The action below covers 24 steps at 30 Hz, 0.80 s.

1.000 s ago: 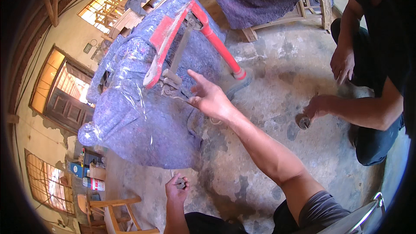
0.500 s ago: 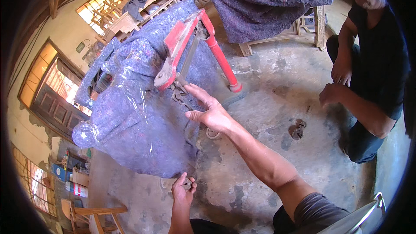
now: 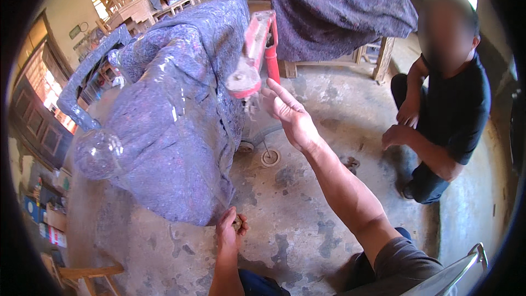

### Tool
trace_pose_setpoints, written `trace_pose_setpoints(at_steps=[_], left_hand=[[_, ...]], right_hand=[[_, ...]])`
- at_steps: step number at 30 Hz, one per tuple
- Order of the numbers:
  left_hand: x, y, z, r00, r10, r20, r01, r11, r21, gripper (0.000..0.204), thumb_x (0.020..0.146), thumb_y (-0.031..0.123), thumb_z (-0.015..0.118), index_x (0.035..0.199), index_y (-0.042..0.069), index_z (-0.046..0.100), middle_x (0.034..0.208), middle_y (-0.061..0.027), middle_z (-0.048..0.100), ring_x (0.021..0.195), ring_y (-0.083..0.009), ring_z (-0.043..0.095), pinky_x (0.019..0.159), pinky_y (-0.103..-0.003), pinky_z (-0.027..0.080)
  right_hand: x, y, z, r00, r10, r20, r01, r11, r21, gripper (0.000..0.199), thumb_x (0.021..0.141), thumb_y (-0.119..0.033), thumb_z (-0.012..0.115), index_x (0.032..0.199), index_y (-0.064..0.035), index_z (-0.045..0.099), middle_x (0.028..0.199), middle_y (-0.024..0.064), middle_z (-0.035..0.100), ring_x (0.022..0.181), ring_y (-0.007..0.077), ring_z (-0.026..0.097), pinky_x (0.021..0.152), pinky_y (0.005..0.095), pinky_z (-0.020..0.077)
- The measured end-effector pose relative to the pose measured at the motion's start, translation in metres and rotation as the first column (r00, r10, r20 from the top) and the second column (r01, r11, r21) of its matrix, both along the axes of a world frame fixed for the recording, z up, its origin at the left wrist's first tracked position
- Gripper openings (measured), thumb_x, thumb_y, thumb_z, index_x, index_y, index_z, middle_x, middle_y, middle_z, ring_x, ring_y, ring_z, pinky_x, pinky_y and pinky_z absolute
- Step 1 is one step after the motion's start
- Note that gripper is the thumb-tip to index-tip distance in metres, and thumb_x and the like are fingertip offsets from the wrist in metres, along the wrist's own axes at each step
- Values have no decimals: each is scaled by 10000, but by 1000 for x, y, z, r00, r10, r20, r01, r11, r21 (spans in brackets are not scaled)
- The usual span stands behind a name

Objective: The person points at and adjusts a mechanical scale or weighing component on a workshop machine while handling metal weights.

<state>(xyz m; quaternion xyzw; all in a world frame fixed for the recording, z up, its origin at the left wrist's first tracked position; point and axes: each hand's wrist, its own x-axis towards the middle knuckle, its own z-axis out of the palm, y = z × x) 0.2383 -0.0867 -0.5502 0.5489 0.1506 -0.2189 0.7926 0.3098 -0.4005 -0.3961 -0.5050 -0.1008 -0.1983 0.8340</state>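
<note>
Your left hand [image 3: 227, 226] is closed around a small round piece [image 3: 237, 223], whose face shows between your thumb and curled fingers. You have it low, right at the bottom edge of a bulky bundle [image 3: 170, 109] wrapped in purplish blanket and clear film; you cannot tell from here whether your knuckles touch the cloth.

Your right hand [image 3: 296, 121] is wide open, its fingers stretched up and forward with nothing in the palm. Its fingertips are just beside the red metal frame [image 3: 254, 55], near the lower part of that frame's post (whether they touch it, the view does not settle). The frame stands against the right side of the bundle, its flat, worn end pointing toward you, and the small parts under that end are blurred.

Below your right hand, a pale round disc [image 3: 269, 158] shows against the concrete floor [image 3: 323, 208], with a thin rod running up from its middle; you cannot tell whether it hangs or rests.

To your right, a co-worker [image 3: 457, 112] in a dark shirt crouches, forearms over the knees. Small dark pieces [image 3: 351, 164] lie on the floor between you two. Ahead, a dark blanket [image 3: 339, 19] drapes over wooden furniture [image 3: 383, 61], and a wooden stool [image 3: 90, 272] is at your lower left.
</note>
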Motion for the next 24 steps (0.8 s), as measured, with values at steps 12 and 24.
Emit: trace_pose_setpoints(at_steps=[12,24], left_hand=[[29,20,-58,982,-174,-70,183,971,156,226,961,297,562,839,108,544,650,-62,571,470,-176,526,395,-289,361],[-60,5,36,983,146,107,-180,860,477,386,960,172,567,1273,-51,534,708,-119,634,498,-208,562,429,-317,373]], right_hand=[[25,-13,23,990,78,-117,-82,996,-29,296,991,-225,586,1238,-63,598,1006,-22,644,855,97,548,786,260,415],[75,-31,-9,988,58,143,-46,995,-85,507,894,46,582,1384,-38,484,892,51,666,828,108,606,764,289,503]])
